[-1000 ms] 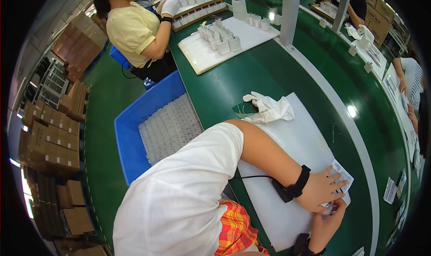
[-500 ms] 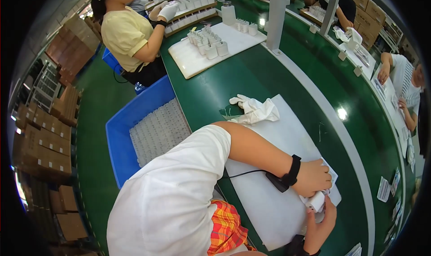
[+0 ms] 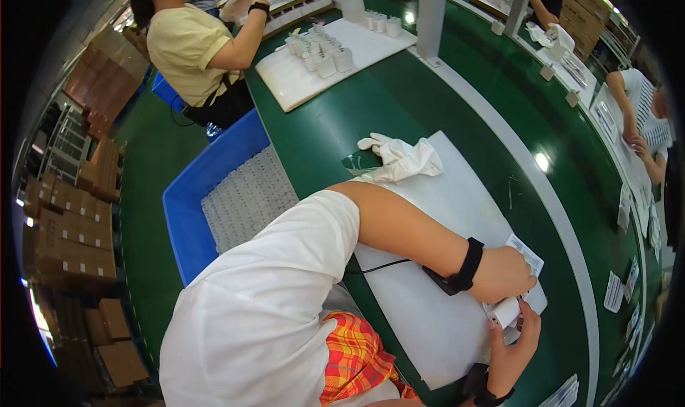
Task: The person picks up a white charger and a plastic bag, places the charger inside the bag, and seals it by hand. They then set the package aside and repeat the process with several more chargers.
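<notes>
My right hand point(image 3: 515, 351) pinches a small white block point(image 3: 506, 312), rounded and shaped like a charger, between thumb and fingers over a white board point(image 3: 421, 314). Against the block's far end, my left hand point(image 3: 501, 273) has its fingers curled in and closed; what they hold is hidden. A printed white sheet point(image 3: 526, 253) shows partly from beneath my left hand, near the board's right edge. Each wrist wears a black band, and a thin black cable runs from the left one. White gloves point(image 3: 403, 157) lie crumpled at the board's far end.
A blue bin point(image 3: 187, 200) of translucent trays stands left of the green table point(image 3: 342, 114). Farther off, a second white board point(image 3: 285, 97) carries rows of white blocks point(image 3: 321, 54). A grey post point(image 3: 430, 22) rises behind. Co-workers sit at far left and right.
My left fingers have curled in closer, exposing more of the printed sheet. The white block has turned slightly in my right hand. The whole view has shifted a little.
</notes>
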Demonstrator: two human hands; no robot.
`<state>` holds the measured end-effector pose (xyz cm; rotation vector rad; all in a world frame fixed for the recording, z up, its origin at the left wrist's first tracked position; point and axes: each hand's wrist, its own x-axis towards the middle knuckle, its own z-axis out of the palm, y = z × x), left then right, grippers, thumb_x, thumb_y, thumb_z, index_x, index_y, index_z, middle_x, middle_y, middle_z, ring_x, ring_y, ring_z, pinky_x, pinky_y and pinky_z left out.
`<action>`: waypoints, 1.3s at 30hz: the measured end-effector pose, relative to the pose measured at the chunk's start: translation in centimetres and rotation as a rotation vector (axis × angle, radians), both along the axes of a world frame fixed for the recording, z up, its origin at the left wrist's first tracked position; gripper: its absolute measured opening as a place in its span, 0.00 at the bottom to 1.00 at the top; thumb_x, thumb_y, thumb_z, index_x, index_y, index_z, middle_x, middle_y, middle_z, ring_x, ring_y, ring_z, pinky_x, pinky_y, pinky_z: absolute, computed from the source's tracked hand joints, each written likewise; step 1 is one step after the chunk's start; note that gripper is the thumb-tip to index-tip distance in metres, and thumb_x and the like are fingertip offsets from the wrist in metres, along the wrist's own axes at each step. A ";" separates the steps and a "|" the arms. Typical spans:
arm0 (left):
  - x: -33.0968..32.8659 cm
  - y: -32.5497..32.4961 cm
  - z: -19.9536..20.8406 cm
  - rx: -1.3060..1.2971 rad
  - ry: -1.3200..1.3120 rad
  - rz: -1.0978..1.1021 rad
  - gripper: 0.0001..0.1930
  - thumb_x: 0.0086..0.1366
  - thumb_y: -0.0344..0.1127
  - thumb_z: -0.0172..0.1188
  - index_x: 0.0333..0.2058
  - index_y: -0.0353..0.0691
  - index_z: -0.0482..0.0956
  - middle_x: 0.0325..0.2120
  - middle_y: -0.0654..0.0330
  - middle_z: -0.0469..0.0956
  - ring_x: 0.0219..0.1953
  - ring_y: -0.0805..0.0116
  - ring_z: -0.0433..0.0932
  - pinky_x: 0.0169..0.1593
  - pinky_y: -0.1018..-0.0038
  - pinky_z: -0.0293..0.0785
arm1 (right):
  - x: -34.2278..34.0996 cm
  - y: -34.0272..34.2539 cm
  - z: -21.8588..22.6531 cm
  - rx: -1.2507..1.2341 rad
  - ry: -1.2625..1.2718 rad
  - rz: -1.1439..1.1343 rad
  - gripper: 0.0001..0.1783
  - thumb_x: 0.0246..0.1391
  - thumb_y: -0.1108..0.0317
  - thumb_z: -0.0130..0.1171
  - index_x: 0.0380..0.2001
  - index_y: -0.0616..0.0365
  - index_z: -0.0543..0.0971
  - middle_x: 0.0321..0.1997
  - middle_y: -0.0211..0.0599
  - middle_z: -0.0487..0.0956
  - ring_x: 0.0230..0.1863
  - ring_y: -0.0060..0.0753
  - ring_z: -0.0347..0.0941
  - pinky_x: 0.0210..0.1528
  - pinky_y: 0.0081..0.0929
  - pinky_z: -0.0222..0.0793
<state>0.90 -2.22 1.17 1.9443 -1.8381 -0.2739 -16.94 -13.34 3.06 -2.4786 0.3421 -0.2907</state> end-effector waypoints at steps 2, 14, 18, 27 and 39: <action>0.1 0.3 0.3 0.037 0.069 0.009 0.18 0.55 0.33 0.59 0.44 0.34 0.75 0.34 0.47 0.78 0.40 0.50 0.79 0.37 0.62 0.75 | 0.4 0.2 0.0 0.004 -0.014 -0.011 0.31 0.38 0.76 0.67 0.50 0.61 0.73 0.45 0.41 0.73 0.42 0.39 0.69 0.47 0.31 0.66; 0.6 -1.1 -0.8 0.019 0.046 0.007 0.20 0.58 0.31 0.56 0.50 0.32 0.72 0.43 0.43 0.76 0.44 0.46 0.77 0.46 0.59 0.75 | 0.0 0.2 0.4 0.032 -0.028 -0.002 0.30 0.35 0.74 0.69 0.47 0.61 0.76 0.44 0.41 0.74 0.43 0.39 0.71 0.46 0.30 0.68; 0.5 -1.3 -3.2 -0.278 0.059 -0.081 0.27 0.58 0.33 0.57 0.56 0.33 0.67 0.51 0.40 0.72 0.54 0.43 0.71 0.56 0.56 0.69 | 0.5 0.2 -0.1 -0.019 -0.061 0.030 0.27 0.35 0.75 0.70 0.44 0.62 0.74 0.42 0.43 0.74 0.40 0.48 0.73 0.43 0.35 0.70; -1.8 -0.1 -2.1 -0.070 -0.083 0.082 0.31 0.57 0.35 0.60 0.59 0.34 0.63 0.62 0.39 0.60 0.64 0.41 0.61 0.63 0.51 0.59 | 1.8 0.1 -0.8 0.101 0.002 -0.173 0.18 0.46 0.77 0.62 0.39 0.63 0.66 0.33 0.43 0.71 0.32 0.42 0.70 0.40 0.32 0.68; 0.7 -0.4 0.5 -0.340 0.782 -0.119 0.26 0.53 0.33 0.67 0.51 0.37 0.70 0.47 0.46 0.75 0.47 0.51 0.77 0.48 0.67 0.73 | -0.3 -1.4 -0.6 0.984 -0.581 -0.220 0.18 0.57 0.68 0.58 0.47 0.59 0.66 0.47 0.34 0.69 0.44 0.27 0.64 0.47 0.25 0.62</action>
